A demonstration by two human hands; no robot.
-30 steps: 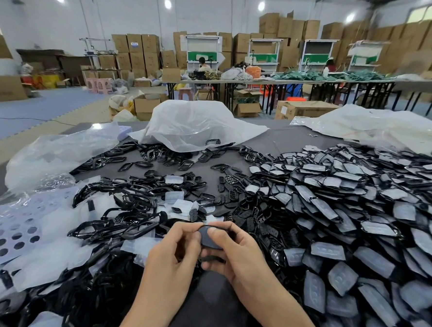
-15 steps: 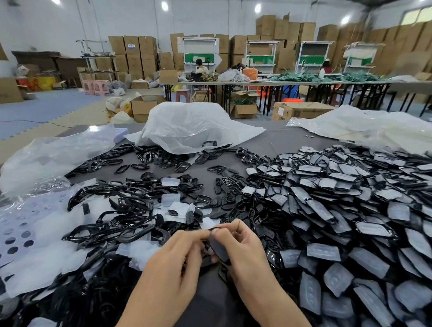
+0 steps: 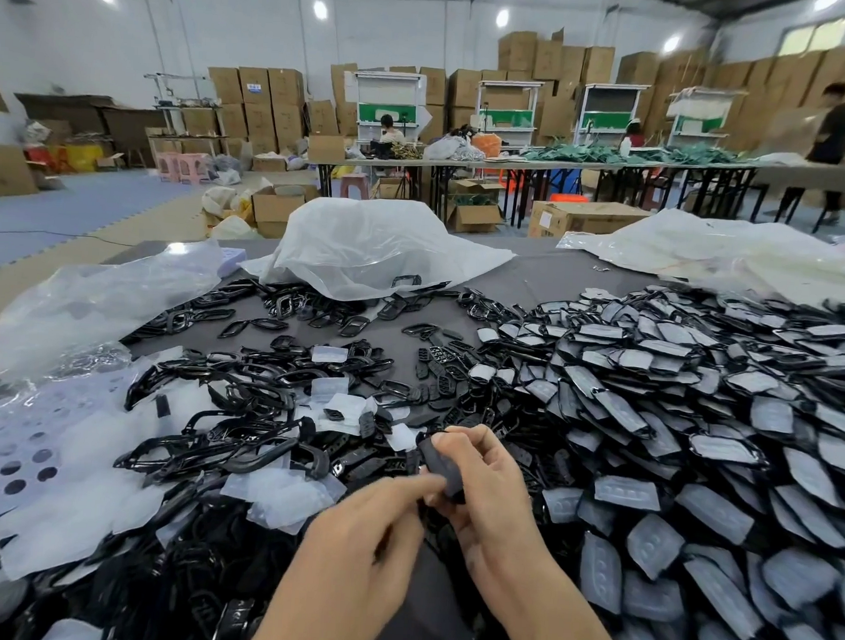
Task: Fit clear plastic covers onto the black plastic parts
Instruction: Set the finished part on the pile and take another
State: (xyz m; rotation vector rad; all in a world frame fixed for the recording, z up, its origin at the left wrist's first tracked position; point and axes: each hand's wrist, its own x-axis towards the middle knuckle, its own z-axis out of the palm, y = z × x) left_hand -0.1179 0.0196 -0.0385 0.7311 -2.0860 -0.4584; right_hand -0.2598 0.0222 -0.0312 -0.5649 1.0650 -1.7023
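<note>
Whereas the black part (image 3: 439, 462) was held flat a second ago, it is now gripped on edge by the right hand (image 3: 492, 477) above the counter (image 3: 537, 277). Its lower end is touched by the left hand (image 3: 362, 543), though a pinch cannot be confirmed. The cover is judged nearly seated.

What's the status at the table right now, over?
Right hand grips black part; left hand pinches its lower end. Cover fit unclear. Nothing blocking: covered parts pile right, loose frames left.
</note>
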